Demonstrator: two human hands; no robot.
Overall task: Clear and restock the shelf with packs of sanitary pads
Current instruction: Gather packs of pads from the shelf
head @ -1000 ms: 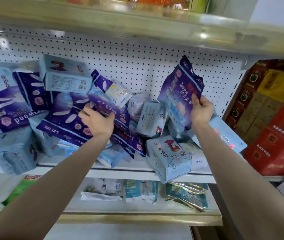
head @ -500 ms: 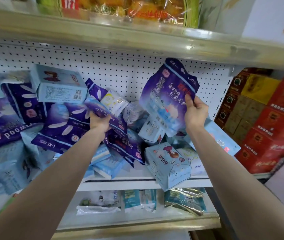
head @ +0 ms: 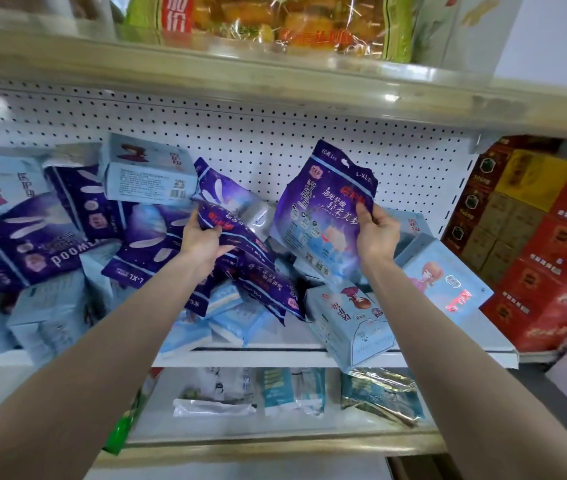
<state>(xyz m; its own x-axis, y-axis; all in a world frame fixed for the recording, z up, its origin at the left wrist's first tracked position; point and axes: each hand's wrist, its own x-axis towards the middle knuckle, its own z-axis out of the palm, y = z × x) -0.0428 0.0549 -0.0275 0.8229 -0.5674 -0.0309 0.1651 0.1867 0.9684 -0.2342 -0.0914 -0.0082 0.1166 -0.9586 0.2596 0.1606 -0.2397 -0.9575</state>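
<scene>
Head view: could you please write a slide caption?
Left hand grips a tilted purple pack; right hand holds an upright purple pack above the cluttered shelf.

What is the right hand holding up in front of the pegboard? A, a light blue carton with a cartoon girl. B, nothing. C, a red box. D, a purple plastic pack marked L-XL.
D: the right hand pinches the edge of the purple plastic pack marked L-XL, held upright before the white perforated pegboard.

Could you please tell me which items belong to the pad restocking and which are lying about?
Job: upright purple pack in right hand; creased purple pack in left hand; overhanging blue box.
Lying about: red cartons; snack bags above; packets below.
</scene>
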